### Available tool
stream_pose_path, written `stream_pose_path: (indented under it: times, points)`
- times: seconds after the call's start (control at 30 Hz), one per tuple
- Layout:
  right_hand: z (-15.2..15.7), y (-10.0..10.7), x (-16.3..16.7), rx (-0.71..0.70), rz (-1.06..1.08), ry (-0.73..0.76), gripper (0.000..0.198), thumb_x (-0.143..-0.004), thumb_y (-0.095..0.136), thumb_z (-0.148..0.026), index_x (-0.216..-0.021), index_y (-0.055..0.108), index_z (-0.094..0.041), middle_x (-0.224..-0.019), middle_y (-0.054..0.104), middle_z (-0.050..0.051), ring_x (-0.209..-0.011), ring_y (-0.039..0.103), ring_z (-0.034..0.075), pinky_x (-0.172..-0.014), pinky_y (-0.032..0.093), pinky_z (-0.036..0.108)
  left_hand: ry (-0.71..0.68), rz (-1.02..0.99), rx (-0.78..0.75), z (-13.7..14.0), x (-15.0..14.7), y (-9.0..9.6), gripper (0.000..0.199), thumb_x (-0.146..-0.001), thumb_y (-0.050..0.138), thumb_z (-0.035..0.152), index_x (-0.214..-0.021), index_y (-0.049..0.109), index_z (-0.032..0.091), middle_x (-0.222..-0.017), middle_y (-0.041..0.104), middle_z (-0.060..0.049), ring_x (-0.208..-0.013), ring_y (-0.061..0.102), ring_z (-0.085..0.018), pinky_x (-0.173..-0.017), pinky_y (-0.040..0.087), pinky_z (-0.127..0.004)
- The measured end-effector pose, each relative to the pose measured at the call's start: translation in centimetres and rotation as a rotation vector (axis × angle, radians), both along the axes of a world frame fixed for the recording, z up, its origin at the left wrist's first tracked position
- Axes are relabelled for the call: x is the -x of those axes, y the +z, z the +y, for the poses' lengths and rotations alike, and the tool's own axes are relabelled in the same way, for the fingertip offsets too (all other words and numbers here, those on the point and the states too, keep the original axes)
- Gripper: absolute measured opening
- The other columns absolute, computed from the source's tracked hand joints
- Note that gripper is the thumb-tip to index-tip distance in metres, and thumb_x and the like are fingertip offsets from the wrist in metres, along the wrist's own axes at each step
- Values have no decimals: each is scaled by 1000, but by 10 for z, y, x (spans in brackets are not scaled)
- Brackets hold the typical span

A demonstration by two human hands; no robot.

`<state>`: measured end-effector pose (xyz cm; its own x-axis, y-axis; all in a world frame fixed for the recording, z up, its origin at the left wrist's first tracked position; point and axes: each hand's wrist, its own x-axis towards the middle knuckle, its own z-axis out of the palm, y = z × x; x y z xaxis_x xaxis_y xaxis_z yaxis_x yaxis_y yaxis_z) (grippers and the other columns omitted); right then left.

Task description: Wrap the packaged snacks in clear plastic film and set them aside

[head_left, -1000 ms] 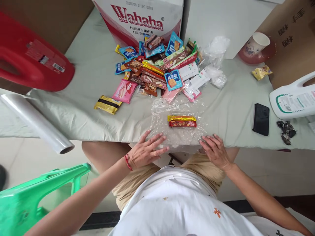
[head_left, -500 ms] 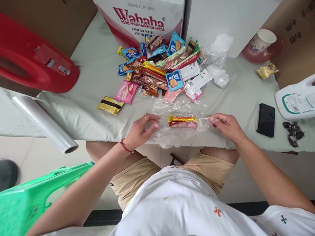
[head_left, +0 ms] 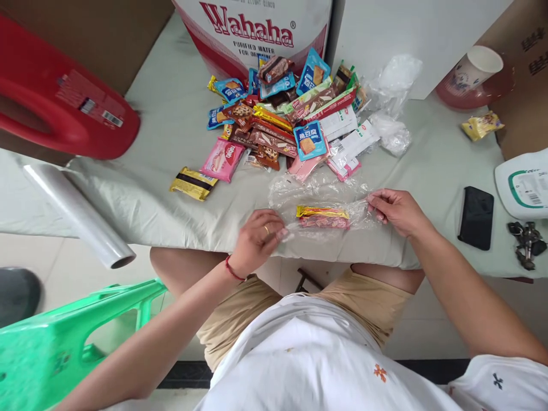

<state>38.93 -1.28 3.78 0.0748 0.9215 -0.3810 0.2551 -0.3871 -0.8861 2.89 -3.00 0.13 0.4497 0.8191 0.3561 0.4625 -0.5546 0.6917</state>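
Observation:
A sheet of clear plastic film [head_left: 285, 191] lies crumpled at the table's front edge. On it sit snack bars [head_left: 323, 217] in yellow, red and pink wrappers, with film folded over the lower part. My left hand [head_left: 262, 235] pinches the film's lower left corner, fingers pressed together. At the right end my right hand [head_left: 394, 210] has a gathered bit of film between thumb and fingers. Just behind the film is a heap of wrapped snacks [head_left: 274, 137], among them a blue packet [head_left: 309, 141]. A pink packet [head_left: 222, 160] and a yellow packet [head_left: 193, 184] lie left of it.
A roll of film [head_left: 79, 217] juts over the front edge at left, near a red jug [head_left: 64, 97]. Behind stands a Wahaha carton [head_left: 257, 34]. To the right are a phone [head_left: 476, 218], keys [head_left: 527, 244], a white bottle [head_left: 524, 182] and a paper cup [head_left: 477, 71].
My left hand has closed on the film and moved slightly right and down. Film now covers the lower part of the bars. My right hand keeps its pinch. The view has shifted slightly.

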Motion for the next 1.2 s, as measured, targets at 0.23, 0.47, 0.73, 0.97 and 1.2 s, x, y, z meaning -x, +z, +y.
stream_pose_path:
  times: [0.23,0.47,0.73,0.97,1.2]
  points:
    - [-5,7,-13,-211,-104,147,35,-79,79,-57,-89,77,-23,-78,67,2,-65,58,14,-55,49,27,163,-285,174,15,3,16,10,-95,65,30,-90,68,22,-101,76,-6,-107,66,-21,-100,53,-43]
    - [-53,22,-39,-397,-237,746,23,-97,62,-44,-94,82,-32,-107,74,9,-103,69,23,-91,58,42,-67,-106,82,-11,37,21,16,-89,66,14,-92,76,26,-111,77,-5,-129,58,-27,-106,52,-51]
    - [-35,71,-60,-341,-424,912,37,-95,66,-35,-131,70,-39,-130,71,12,-117,70,28,-92,60,39,-162,50,39,-29,64,21,30,-85,49,10,-88,76,25,-134,69,-5,-148,41,-33,-115,42,-63]
    - [100,72,28,-481,-601,474,24,-92,63,-43,-94,77,-24,-84,74,4,-75,67,22,-71,53,37,117,-23,-123,-11,30,20,28,-92,48,7,-104,69,23,-120,75,-6,-133,56,-26,-109,50,-52]
    - [204,44,162,-653,-948,685,53,-81,75,-36,-128,65,-15,-130,63,16,-109,63,32,-92,49,42,94,248,-95,4,16,-17,33,-95,50,14,-121,70,22,-133,70,-9,-130,60,-27,-111,45,-54]
